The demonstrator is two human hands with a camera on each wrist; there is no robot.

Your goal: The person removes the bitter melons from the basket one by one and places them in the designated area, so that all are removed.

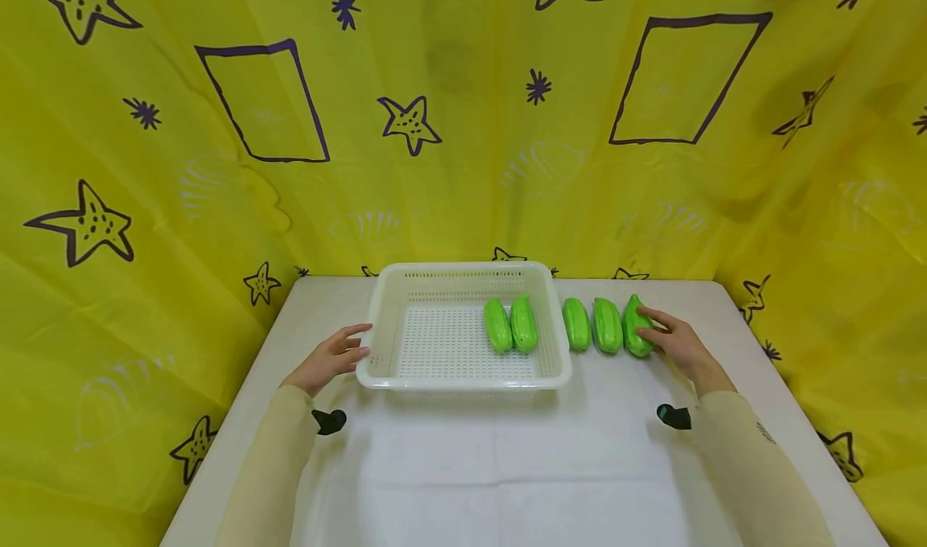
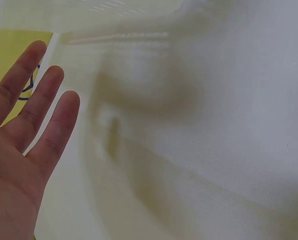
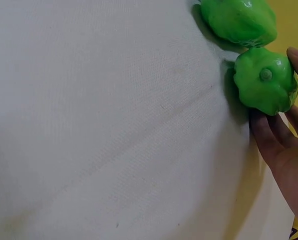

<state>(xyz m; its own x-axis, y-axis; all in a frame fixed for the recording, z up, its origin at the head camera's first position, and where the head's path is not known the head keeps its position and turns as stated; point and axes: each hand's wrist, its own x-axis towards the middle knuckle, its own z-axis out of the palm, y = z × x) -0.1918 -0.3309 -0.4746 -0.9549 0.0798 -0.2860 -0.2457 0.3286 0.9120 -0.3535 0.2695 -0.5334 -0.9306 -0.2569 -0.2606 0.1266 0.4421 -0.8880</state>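
Nearest the camera, cream sleeves (image 1: pixel 268 466) are stretched over the white-covered desk (image 1: pixel 434 458). On it, the rightmost ridged green gourd (image 1: pixel 634 331), right of the white plastic basket (image 1: pixel 463 384), is held by the right hand (image 1: pixel 686 347) between thumb and fingers. Its rounded, glossy skin could be lost from so shallow a hold, and the neighbouring gourd (image 1: pixel 607 326) might be knocked by a low sideways carry. The right hand is angled in from the outer side; the left hand (image 1: pixel 329 359) is held at the basket's left edge, fingers apart and straight.
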